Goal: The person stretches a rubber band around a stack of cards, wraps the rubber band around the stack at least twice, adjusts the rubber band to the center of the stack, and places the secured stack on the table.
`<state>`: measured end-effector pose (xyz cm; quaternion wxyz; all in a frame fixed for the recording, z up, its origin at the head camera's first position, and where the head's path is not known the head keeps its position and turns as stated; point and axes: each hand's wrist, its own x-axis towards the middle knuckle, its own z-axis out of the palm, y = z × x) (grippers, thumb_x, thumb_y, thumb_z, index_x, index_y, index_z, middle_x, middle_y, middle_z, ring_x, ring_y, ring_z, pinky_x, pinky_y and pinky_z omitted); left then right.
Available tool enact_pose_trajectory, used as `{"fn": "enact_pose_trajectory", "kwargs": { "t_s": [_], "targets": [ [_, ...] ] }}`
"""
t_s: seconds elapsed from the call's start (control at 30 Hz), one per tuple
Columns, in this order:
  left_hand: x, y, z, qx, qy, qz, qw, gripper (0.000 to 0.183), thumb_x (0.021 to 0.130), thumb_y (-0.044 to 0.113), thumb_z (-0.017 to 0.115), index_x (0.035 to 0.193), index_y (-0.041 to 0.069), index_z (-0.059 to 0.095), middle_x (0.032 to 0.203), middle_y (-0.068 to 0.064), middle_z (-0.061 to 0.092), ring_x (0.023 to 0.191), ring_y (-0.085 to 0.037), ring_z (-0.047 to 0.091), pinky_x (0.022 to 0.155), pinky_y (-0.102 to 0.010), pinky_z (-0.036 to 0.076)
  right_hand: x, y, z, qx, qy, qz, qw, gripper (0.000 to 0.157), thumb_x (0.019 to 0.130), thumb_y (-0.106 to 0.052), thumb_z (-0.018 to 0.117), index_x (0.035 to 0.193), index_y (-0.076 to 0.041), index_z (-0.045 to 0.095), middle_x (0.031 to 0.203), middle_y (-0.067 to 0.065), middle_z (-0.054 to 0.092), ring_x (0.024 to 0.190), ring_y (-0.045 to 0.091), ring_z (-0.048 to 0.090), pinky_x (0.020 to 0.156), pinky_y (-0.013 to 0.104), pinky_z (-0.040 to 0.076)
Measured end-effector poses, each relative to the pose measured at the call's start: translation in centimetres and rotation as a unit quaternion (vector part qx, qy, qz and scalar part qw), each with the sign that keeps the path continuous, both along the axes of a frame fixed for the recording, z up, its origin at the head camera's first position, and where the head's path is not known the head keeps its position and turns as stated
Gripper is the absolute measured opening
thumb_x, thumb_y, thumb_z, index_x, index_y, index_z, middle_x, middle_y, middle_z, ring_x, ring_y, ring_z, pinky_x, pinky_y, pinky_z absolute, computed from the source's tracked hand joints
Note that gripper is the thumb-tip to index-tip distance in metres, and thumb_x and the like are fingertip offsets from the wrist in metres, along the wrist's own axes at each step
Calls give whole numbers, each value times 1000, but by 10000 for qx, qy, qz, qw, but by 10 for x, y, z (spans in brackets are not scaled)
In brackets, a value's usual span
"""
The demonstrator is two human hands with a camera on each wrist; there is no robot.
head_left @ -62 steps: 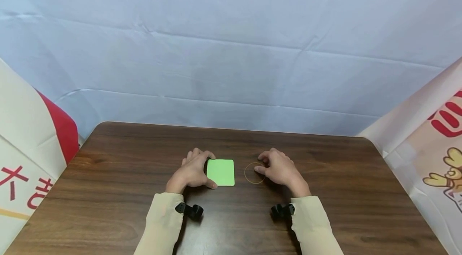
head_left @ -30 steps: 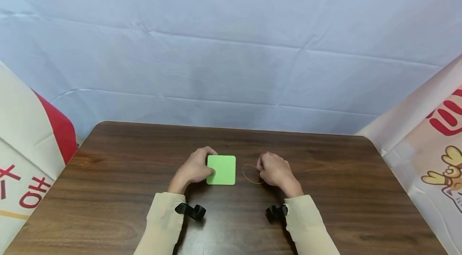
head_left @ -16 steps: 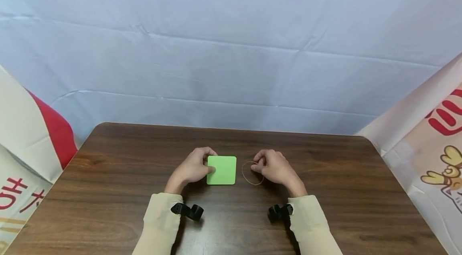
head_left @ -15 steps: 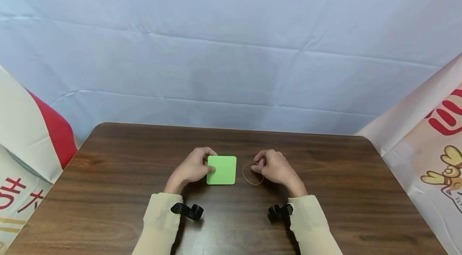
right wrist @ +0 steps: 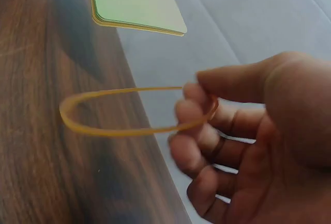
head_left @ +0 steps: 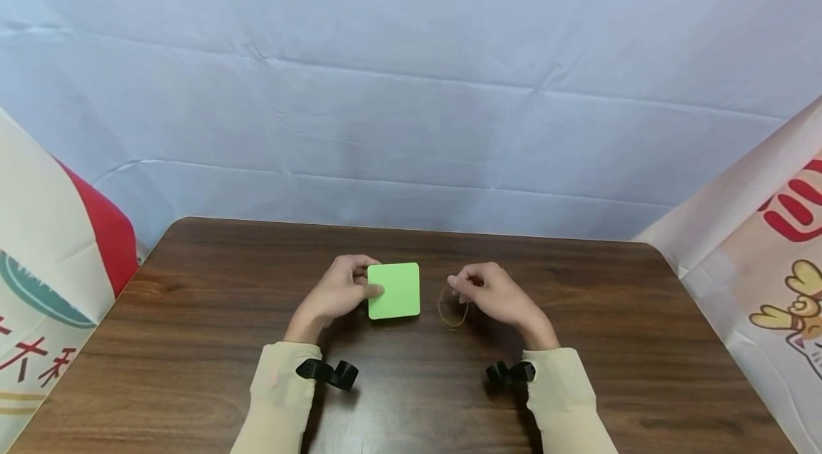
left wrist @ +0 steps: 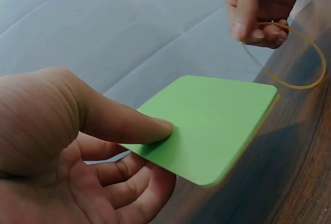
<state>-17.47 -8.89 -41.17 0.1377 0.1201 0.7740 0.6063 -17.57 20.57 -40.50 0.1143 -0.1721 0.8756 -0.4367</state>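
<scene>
My left hand (head_left: 334, 290) holds a square stack of green cards (head_left: 398, 291) with rounded corners, thumb on top and fingers underneath. The left wrist view shows the stack (left wrist: 212, 125) tilted and raised off the table. Thin layers, some yellowish, show along its edge in the right wrist view. To the right, my right hand (head_left: 497, 293) pinches a yellow-brown rubber band (right wrist: 111, 132) between thumb and fingers. The band hangs as a loose loop toward the cards, with a gap between the two. Part of the loop is hidden behind the fingertips.
Both hands are above a dark brown wood-grain table (head_left: 578, 382). A pale blue-white cloth (head_left: 411, 83) hangs behind its far edge. Printed banners hang at the left (head_left: 38, 225) and right (head_left: 770, 247). Each sleeve cuff carries a small black wrist camera (head_left: 510, 373).
The left thumb has come onto the cards, and the left hand has lifted and tilted the stack. The right hand has taken hold of the rubber band and raised it from the table.
</scene>
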Motion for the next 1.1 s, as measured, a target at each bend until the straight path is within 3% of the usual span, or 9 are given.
{"fn": "enact_pose_trajectory", "kwargs": {
  "t_s": [0.17, 0.33, 0.5, 0.67, 0.8, 0.87, 1.0, 1.1],
  "targets": [
    [-1, 0, 2, 293, -107, 155, 9994, 33, 90, -9, 65, 123, -10, 61, 99, -16, 71, 82, -20, 68, 78, -35, 54, 1, -1, 7, -927, -158, -476, 9944, 32, 106, -25, 57, 91, -1, 70, 84, 9, 66, 82, 26, 62, 80, 47, 53],
    [0, 0, 7, 615, -138, 227, 9978, 33, 90, -10, 65, 122, -11, 60, 101, -18, 69, 81, -19, 67, 77, -30, 54, 3, -1, 14, -1785, -301, -743, 9807, 27, 106, -21, 56, 110, 3, 67, 87, 8, 64, 86, 27, 60, 77, 35, 49],
    [2, 1, 11, 764, -113, 251, 9967, 32, 90, -11, 64, 122, -10, 61, 102, -18, 67, 80, -19, 66, 76, -30, 54, 5, 0, 20, -2720, -257, -263, 9616, 32, 107, -14, 50, 132, 3, 59, 94, 10, 64, 93, 29, 61, 77, 28, 49],
    [3, 0, 15, 861, -98, 286, 9958, 32, 91, -9, 64, 123, -9, 61, 102, -16, 66, 80, -19, 64, 78, -31, 53, 6, 1, 22, -3548, -99, 185, 9347, 35, 108, -7, 44, 138, 5, 57, 95, 9, 67, 89, 21, 62, 75, 27, 49],
    [4, 1, 17, 911, -84, 308, 9953, 32, 91, -8, 65, 123, -8, 62, 102, -15, 66, 81, -20, 64, 79, -32, 53, 6, 2, 21, -3910, 78, 419, 9194, 36, 107, -4, 48, 141, 6, 55, 95, 9, 69, 83, 19, 65, 69, 25, 52],
    [4, 2, 18, 947, -92, 308, 9950, 32, 91, -8, 65, 123, -7, 62, 102, -16, 66, 82, -20, 65, 79, -32, 54, 6, 1, 21, -3918, 249, 434, 9187, 37, 104, 0, 53, 140, 4, 57, 92, 9, 68, 78, 18, 65, 64, 24, 53],
    [4, 2, 20, 993, -92, 288, 9946, 32, 91, -8, 65, 123, -8, 61, 103, -16, 67, 83, -20, 66, 79, -32, 54, 7, -1, 22, -3696, 626, 205, 9268, 45, 93, 9, 67, 137, 1, 62, 85, 8, 65, 68, 18, 61, 53, 26, 51],
    [5, 2, 22, 1027, -78, 258, 9943, 32, 91, -8, 65, 123, -8, 61, 104, -17, 67, 85, -21, 66, 80, -32, 54, 8, -3, 24, -3568, 830, 88, 9305, 53, 84, 14, 74, 134, 4, 62, 85, 6, 63, 68, 17, 60, 56, 27, 53]
  ]
}}
